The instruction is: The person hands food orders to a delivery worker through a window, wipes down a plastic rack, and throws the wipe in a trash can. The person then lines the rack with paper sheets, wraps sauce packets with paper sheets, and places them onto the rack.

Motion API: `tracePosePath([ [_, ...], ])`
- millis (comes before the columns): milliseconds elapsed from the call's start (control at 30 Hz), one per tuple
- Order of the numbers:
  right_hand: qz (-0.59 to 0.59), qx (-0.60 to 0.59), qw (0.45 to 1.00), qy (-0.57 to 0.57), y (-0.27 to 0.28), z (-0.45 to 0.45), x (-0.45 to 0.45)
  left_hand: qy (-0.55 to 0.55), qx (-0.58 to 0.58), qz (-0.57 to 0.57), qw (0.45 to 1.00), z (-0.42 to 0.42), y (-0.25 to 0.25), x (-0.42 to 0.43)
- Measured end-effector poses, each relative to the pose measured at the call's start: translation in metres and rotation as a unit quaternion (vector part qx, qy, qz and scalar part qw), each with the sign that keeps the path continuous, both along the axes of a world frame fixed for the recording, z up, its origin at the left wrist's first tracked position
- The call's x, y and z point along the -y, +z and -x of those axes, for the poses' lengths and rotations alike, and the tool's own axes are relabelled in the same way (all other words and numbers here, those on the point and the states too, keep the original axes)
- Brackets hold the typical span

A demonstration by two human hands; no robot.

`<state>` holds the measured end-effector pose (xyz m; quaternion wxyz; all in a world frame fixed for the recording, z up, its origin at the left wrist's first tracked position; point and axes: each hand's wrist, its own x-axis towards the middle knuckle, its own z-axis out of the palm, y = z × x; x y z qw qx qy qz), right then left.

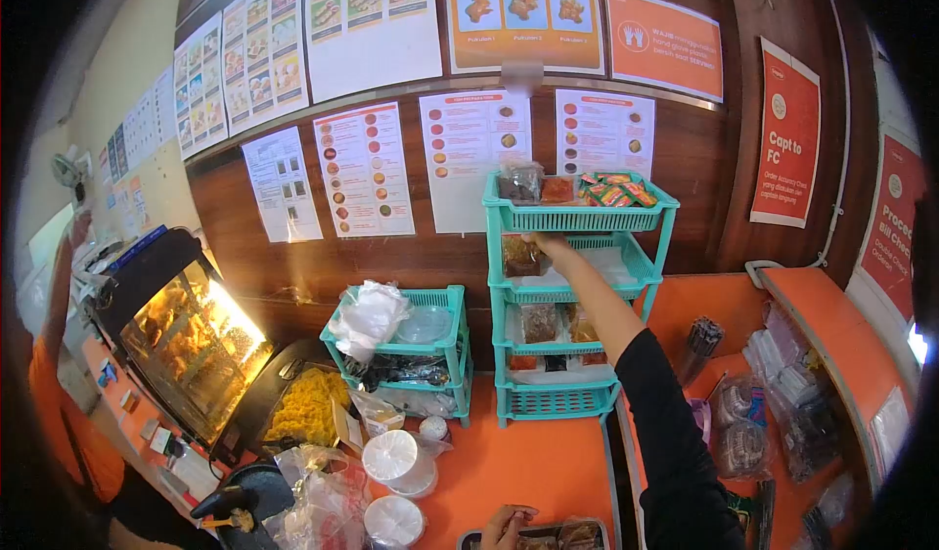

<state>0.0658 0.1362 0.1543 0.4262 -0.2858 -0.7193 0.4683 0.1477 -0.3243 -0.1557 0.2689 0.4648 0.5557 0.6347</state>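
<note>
My right hand point(551, 244) reaches from the right into the second tier of a tall turquoise plastic rack point(577, 220). Its fingers close at the top of a clear packet with brown contents point(522, 257), which stands at that tier's left side. At the bottom edge, my left hand point(509, 528) has its fingers bent together over a dark tray point(471, 540). What they grip is hidden. Brownish packets point(579, 533) lie in this tray, beside the left hand.
Left of the tall rack is a shorter turquoise rack point(460, 330) with plastic bags point(370, 317). White tubs point(396, 462) stand on the orange counter point(479, 462). A lit food warmer point(191, 330) and yellow food point(308, 408) are left; bagged goods point(740, 423) lie right.
</note>
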Motion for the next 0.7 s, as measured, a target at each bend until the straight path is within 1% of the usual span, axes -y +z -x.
tracePosePath([
  [33, 0.000, -0.021, 0.999, 0.028, -0.001, -0.002, 0.002, 0.016, -0.035, 0.004, 0.999, 0.000, 0.005, 0.004],
  [67, 0.000, -0.022, 0.999, 0.029, -0.001, -0.003, 0.004, 0.033, -0.071, 0.007, 0.997, -0.001, 0.011, 0.008],
  [100, -0.002, -0.019, 0.998, 0.055, -0.001, -0.003, 0.003, 0.035, -0.071, 0.006, 0.997, -0.004, 0.014, 0.011],
  [167, -0.006, -0.015, 0.996, 0.086, -0.001, -0.006, 0.001, 0.054, 0.092, -0.005, 0.994, -0.013, 0.019, 0.018],
  [200, -0.105, 0.015, 0.994, -0.003, 0.006, -0.011, 0.013, 0.060, 0.094, -0.006, 0.994, -0.011, 0.023, 0.023],
  [233, -0.203, 0.046, 0.974, -0.090, 0.006, -0.014, 0.013, 0.051, 0.065, 0.058, 0.995, -0.005, 0.029, 0.032],
  [267, -0.199, 0.028, 0.973, -0.115, 0.004, -0.015, 0.010, 0.043, 0.041, 0.121, 0.991, -0.004, 0.032, 0.041],
  [300, -0.196, 0.012, 0.971, -0.135, -0.002, -0.016, -0.002, 0.056, 0.053, 0.118, 0.990, -0.004, 0.031, 0.049],
  [333, -0.254, 0.109, 0.945, -0.173, 0.014, -0.031, 0.014, 0.085, -0.030, 0.090, 0.992, -0.002, 0.026, 0.055],
  [367, -0.185, 0.080, 0.962, -0.185, 0.014, -0.046, 0.039, 0.126, -0.111, 0.067, 0.984, -0.004, 0.022, 0.064],
  [400, -0.126, 0.084, 0.956, -0.251, 0.009, -0.052, 0.059, 0.154, -0.047, 0.065, 0.985, -0.011, 0.021, 0.073],
  [433, -0.147, 0.096, 0.953, -0.245, 0.018, -0.067, 0.104, 0.204, -0.029, 0.064, 0.976, -0.014, 0.030, 0.085],
  [467, -0.241, 0.073, 0.934, -0.253, 0.003, -0.069, 0.105, 0.157, 0.007, 0.042, 0.987, -0.014, 0.040, 0.098],
  [500, -0.324, 0.091, 0.902, -0.269, -0.021, -0.067, 0.074, 0.119, 0.041, 0.011, 0.992, -0.016, 0.046, 0.109],
  [533, -0.363, 0.031, 0.911, -0.195, -0.063, -0.055, 0.009, 0.107, 0.078, -0.010, 0.991, -0.017, 0.014, 0.113],
  [567, -0.379, -0.055, 0.913, -0.140, -0.047, -0.063, 0.083, 0.186, 0.091, -0.021, 0.978, -0.020, 0.019, 0.128],
  [600, -0.155, -0.087, 0.979, -0.097, 0.005, -0.069, 0.232, 0.185, 0.019, -0.024, 0.982, -0.025, 0.032, 0.147],
  [633, 0.036, -0.205, 0.978, -0.004, 0.000, -0.057, 0.258, 0.172, -0.056, -0.015, 0.983, -0.026, 0.038, 0.167],
  [667, -0.081, -0.142, 0.986, 0.027, -0.043, -0.039, 0.186, 0.223, -0.049, -0.012, 0.973, -0.027, 0.033, 0.185],
  [700, -0.019, -0.127, 0.987, 0.097, -0.033, -0.027, 0.247, 0.226, -0.054, 0.002, 0.972, -0.029, 0.025, 0.195],
])
